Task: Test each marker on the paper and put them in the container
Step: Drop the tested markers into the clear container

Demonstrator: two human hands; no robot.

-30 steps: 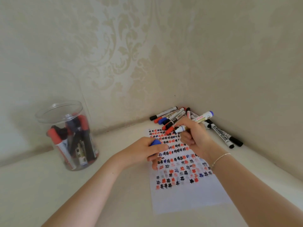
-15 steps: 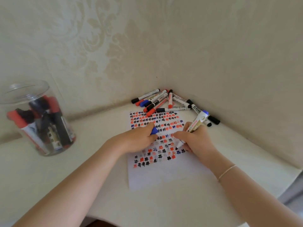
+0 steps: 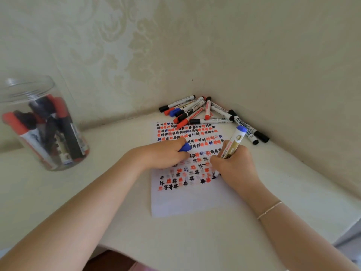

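So your right hand [image 3: 235, 165] has its fingers wrapped around the blue-ended marker [image 3: 233, 143], barrel tilted up and away from you, with the tip down on the paper [image 3: 185, 202] at the right edge of the scribble rows. The tip itself is mostly tucked under your fingers, so exactly where it meets the sheet is hard to make out. Your left hand [image 3: 166, 153] sits on the paper just left of that, fingers curled around a blue cap [image 3: 184, 147] that pokes out between thumb and forefinger, knuckles resting on the sheet. The two hands are near each other but not touching.

The paper lies flat on the white table [image 3: 195, 241], its upper two thirds packed with little red, black and blue hash marks, the bottom strip still blank. The pile of markers [image 3: 205, 112] is jammed into the corner where the two walls meet, right past the top edge of the sheet, a couple of them overlapping it. The clear container [image 3: 45, 122] stands well off to your left by the wall, upright, with a bunch of red and black markers leaning inside. You've got a thin bracelet [image 3: 270, 209] on your right wrist
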